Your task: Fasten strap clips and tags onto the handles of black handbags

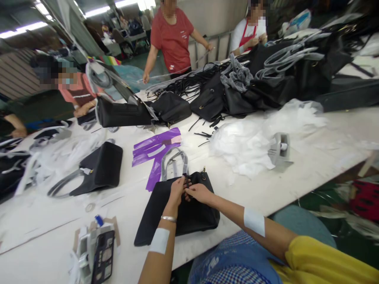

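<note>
A black handbag (pixel 166 215) lies flat on the white table (pixel 296 177) right in front of me, its grey wrapped handles (pixel 174 163) pointing away. My left hand (pixel 177 190) rests on the bag's top edge with its fingers curled around a small part there. My right hand (pixel 199 193) meets it from the right, fingers pinched at the same spot near the bag's opening. What they pinch is too small to make out. A silver bangle sits on my left wrist.
Purple plastic sheets (pixel 156 150) lie beyond the bag. Another black bag (pixel 102 165) lies to the left, crumpled white paper (pixel 248 146) to the right, a tape dispenser (pixel 280 148) beside it. Several black bags (pixel 266 86) pile at the back. Three people work across the table.
</note>
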A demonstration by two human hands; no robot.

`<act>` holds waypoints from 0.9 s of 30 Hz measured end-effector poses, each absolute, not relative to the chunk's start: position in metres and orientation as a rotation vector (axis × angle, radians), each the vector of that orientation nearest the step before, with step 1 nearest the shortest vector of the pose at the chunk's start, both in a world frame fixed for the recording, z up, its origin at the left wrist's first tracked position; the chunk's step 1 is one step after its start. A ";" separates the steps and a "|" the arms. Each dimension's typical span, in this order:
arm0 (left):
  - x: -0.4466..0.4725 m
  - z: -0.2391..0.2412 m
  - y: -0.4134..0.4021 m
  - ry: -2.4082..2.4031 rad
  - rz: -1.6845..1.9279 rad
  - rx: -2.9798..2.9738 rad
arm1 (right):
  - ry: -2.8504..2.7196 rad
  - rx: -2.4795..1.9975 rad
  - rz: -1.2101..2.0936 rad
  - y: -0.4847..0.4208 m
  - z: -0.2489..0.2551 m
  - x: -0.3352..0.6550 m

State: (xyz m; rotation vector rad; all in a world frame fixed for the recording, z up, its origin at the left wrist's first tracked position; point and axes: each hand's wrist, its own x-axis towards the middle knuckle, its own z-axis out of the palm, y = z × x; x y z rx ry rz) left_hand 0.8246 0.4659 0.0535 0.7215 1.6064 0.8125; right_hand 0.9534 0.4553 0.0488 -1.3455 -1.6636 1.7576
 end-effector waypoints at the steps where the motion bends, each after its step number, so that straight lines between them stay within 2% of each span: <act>1: 0.825 0.056 0.456 1.554 0.831 0.652 | -1.696 -1.368 1.695 0.456 0.050 0.958; 6: 0.834 0.064 0.415 1.358 0.847 0.520 | -2.131 -1.361 1.181 0.452 0.057 0.976; 10: 0.841 0.059 0.409 1.455 0.884 0.566 | -2.104 -1.149 1.289 0.460 0.050 1.015; 12: 0.841 0.055 0.411 1.486 0.941 0.585 | -1.836 -1.394 1.247 0.472 0.042 1.053; 14: 0.840 0.050 0.412 1.502 0.986 0.590 | -1.536 -1.783 1.010 0.486 0.032 1.098; 20: 0.842 0.044 0.408 1.542 1.140 0.636 | -1.335 -2.321 0.581 0.509 -0.001 1.185; 27: 0.849 0.055 0.393 1.353 0.924 0.456 | -1.353 -2.344 0.614 0.504 -0.020 1.196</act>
